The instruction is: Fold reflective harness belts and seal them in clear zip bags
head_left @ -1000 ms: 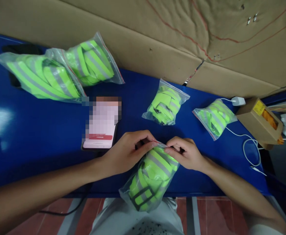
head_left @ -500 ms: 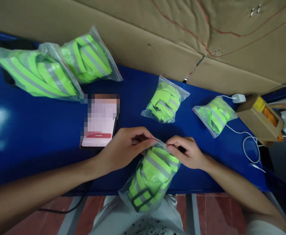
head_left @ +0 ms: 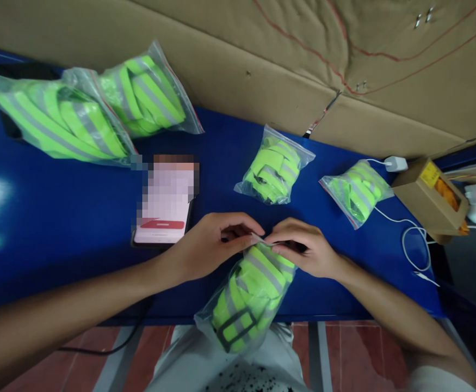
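A clear zip bag [head_left: 246, 299] hangs tilted over the table's front edge, with a folded neon-green reflective strap and a black buckle inside. My left hand [head_left: 217, 245] pinches the bag's top edge near its left corner. Close beside it, my right hand [head_left: 305, 247] pinches the same edge with thumb and fingers. The fingertips of both hands almost meet there and cover part of the seal, so I cannot tell how far it is closed.
Similar bagged straps lie on the blue table [head_left: 78, 218]: a middle bag [head_left: 272, 169], a right bag [head_left: 358, 190] and two overlapping at left [head_left: 62, 120]. A phone [head_left: 162, 207] lies left of my hands. A cardboard box [head_left: 433, 193] and white cable [head_left: 417, 247] are at right.
My right hand has slid left along the bag's top edge towards my left hand. The bag stays in both hands.
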`<action>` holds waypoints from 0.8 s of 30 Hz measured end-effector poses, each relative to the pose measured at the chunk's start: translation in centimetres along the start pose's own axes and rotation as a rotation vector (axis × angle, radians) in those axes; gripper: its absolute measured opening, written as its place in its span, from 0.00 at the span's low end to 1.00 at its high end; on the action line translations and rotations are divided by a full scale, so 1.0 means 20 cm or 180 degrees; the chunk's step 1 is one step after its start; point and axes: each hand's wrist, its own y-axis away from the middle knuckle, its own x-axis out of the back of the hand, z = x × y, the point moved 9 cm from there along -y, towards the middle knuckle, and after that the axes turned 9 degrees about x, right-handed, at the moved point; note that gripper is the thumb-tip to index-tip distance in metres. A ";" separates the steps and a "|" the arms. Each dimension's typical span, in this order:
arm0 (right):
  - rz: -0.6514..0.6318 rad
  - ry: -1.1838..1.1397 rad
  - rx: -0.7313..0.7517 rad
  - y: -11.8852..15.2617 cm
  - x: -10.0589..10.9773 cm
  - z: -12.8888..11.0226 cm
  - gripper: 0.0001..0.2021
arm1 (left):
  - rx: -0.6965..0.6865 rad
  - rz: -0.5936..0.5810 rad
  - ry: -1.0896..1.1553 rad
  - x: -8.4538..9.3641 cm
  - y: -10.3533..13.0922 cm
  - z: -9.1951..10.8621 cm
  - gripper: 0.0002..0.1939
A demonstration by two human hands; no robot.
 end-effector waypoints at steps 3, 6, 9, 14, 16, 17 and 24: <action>-0.0057 -0.0005 0.0101 -0.01 -0.01 -0.02 0.11 | -0.0118 -0.0008 -0.0107 -0.02 0.02 0.02 0.09; 0.0056 0.0027 0.0005 -0.01 0.00 -0.02 0.09 | -0.0081 -0.0075 -0.0230 -0.04 0.03 0.03 0.09; 0.0060 0.0113 -0.0322 0.01 0.00 0.01 0.04 | -0.0166 0.0011 -0.0240 -0.02 0.03 0.04 0.08; 0.0015 0.0103 -0.0517 0.01 -0.02 0.02 0.03 | -0.0133 0.0167 -0.0321 0.01 0.03 0.04 0.07; 0.0014 0.0097 -0.0536 0.02 -0.02 0.02 0.04 | -0.0100 0.0207 -0.0373 0.02 0.03 0.04 0.07; 0.0000 0.0087 -0.0530 0.02 -0.03 0.02 0.04 | -0.0094 0.0221 -0.0385 0.02 0.03 0.03 0.07; -0.0034 -0.0195 -0.0446 0.03 -0.03 0.01 0.03 | 0.0112 0.0054 -0.0272 0.00 0.04 0.02 0.11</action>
